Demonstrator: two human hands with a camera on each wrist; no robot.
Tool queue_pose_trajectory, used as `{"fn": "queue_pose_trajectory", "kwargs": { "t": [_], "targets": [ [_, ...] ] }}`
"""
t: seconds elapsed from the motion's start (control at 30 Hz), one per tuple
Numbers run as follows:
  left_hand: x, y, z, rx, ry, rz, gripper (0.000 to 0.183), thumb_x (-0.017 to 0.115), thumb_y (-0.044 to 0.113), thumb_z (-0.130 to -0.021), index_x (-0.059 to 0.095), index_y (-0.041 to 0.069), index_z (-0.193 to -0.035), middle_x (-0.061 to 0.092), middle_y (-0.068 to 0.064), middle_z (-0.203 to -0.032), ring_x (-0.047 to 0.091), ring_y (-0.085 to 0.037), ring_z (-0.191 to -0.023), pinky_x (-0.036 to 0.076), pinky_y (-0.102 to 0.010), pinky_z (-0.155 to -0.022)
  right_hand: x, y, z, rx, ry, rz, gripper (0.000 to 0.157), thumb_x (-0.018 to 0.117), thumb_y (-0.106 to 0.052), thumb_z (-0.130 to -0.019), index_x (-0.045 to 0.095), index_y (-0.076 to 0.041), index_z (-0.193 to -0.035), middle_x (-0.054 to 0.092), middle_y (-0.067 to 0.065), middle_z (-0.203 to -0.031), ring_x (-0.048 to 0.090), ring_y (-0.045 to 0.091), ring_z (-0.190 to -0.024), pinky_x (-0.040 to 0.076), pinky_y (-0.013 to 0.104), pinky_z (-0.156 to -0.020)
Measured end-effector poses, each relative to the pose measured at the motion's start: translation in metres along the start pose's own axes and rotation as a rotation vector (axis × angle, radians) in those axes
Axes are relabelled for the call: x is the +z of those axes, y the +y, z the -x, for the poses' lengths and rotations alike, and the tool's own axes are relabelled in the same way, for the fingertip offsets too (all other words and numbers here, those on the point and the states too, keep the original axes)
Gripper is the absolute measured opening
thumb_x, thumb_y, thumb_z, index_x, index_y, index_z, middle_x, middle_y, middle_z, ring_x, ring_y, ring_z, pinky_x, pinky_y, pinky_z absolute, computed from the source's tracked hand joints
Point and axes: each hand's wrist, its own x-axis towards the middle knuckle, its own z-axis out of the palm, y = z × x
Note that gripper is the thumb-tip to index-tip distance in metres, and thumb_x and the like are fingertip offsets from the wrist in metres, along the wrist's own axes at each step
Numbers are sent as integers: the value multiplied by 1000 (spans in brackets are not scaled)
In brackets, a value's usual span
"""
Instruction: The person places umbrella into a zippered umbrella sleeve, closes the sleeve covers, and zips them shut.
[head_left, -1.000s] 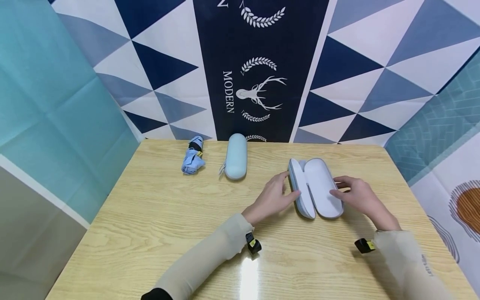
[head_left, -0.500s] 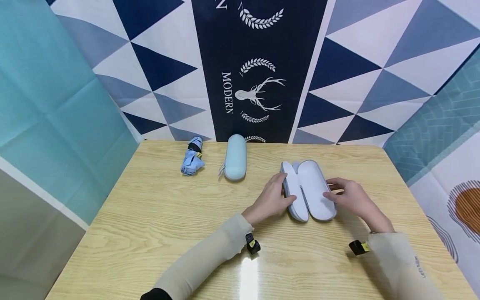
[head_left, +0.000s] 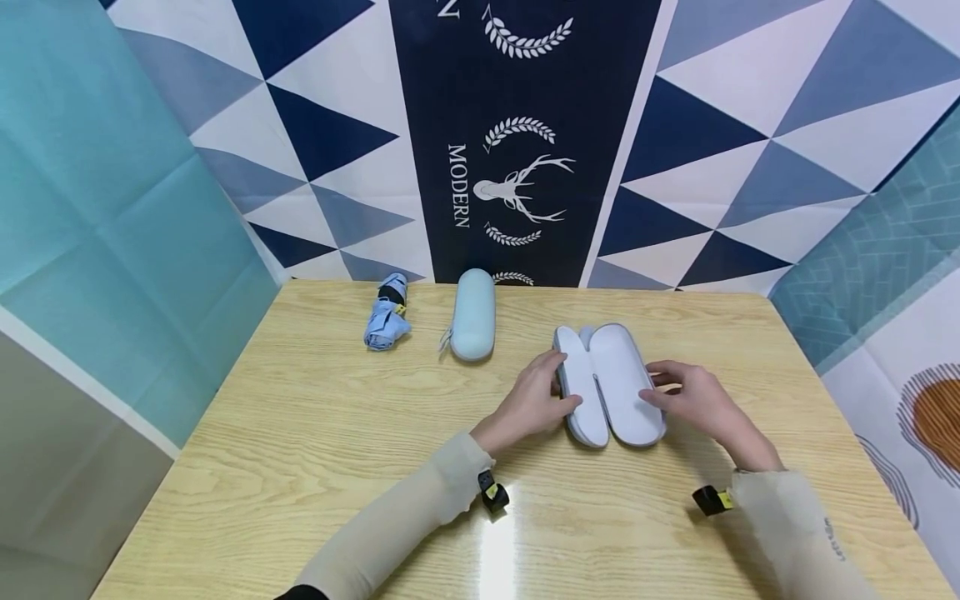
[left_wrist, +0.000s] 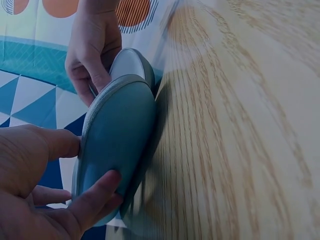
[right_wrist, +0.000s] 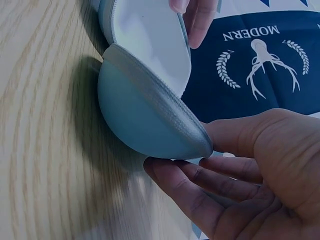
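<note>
A light blue zip-up glasses case [head_left: 624,385] with a pale lining lies unfolded on the table, its two halves side by side. My left hand [head_left: 531,400] pinches the outer edge of the left half, thumb on the rim. In the left wrist view the fingers press the blue outer shell [left_wrist: 120,135] of that half. On the other side my right hand [head_left: 699,402] pinches the right half by its rim, with fingers under the curved shell [right_wrist: 140,110], as the right wrist view shows. No contents show inside the case.
A closed light blue case [head_left: 474,321] with a cord stands near the table's back edge. Left of it lies a rolled blue folding umbrella [head_left: 386,317] with a black band. The wooden table [head_left: 315,433] meets a patterned cloth backdrop [head_left: 517,133] behind.
Both hands have carried the glasses case leftward and slightly nearer. Its left half has tipped outward, so more of the lining shows. The closed case and umbrella stay put.
</note>
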Motion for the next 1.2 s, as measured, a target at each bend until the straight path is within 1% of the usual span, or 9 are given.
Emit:
{"fn": "queue_pose_trajectory", "kwargs": {
  "t": [0.13,0.23,0.3,0.43,0.5,0.7,0.8,1.0,1.2],
  "targets": [
    [-2,-2,3,-12,-1,1,70,76,24,-93,45,-1,-151,40,-20,-161,62,-22,-112,51,-24,-99,2,-1,0,0,-4,-8,56,74,-22,-96,56,13,-136,65,36,-123,69,48,-107,62,48,-83],
    [-3,-3,5,-21,-1,10,71,76,24,-93,46,-1,-151,40,-19,-161,63,-20,-108,51,-22,-95,3,-3,1,-8,-7,-16,56,75,-21,-95,56,13,-136,65,36,-122,69,47,-107,61,48,-84],
    [-3,-3,6,-28,-2,7,71,76,24,-93,46,-1,-151,39,-19,-161,63,-20,-108,51,-23,-96,4,-4,1,-13,-11,-20,56,75,-21,-95,56,13,-135,66,36,-122,69,48,-106,62,48,-83],
    [-5,-4,7,-36,4,6,71,77,24,-92,47,-2,-151,39,-20,-161,60,-23,-120,50,-28,-105,5,-7,0,-17,-22,-25,56,75,-20,-95,56,14,-135,65,36,-122,69,48,-106,62,47,-82],
    [-6,-5,8,-40,3,13,71,77,24,-92,47,-2,-151,39,-20,-161,60,-25,-124,50,-29,-106,6,-8,0,-22,-23,-27,56,75,-19,-95,56,14,-135,66,36,-121,69,47,-106,62,47,-83],
    [-10,-7,13,-53,6,68,73,78,21,-90,46,-3,-151,39,-21,-161,65,-24,-117,53,-21,-97,8,-12,-1,-35,-20,-30,55,76,-20,-94,57,13,-134,67,34,-120,70,45,-107,62,46,-84],
    [-13,-8,15,-59,9,84,72,79,19,-89,47,-4,-150,39,-22,-161,67,-24,-114,55,-20,-94,10,-14,-1,-43,-29,-34,59,76,-20,-94,54,13,-138,67,34,-120,69,45,-108,62,44,-83],
    [-20,-9,20,-80,2,116,71,78,14,-88,46,-5,-150,39,-20,-160,68,-24,-112,57,-22,-91,11,-21,-2,-65,-49,-66,71,75,-21,-96,40,10,-150,67,33,-123,67,46,-113,62,40,-81],
    [-24,-9,26,-68,-5,146,72,77,11,-88,45,-6,-150,38,-21,-161,69,-24,-107,58,-21,-87,10,-26,-8,-68,-76,-110,69,69,-25,-100,38,8,-152,60,37,-132,68,47,-112,63,38,-80]
  ]
}}
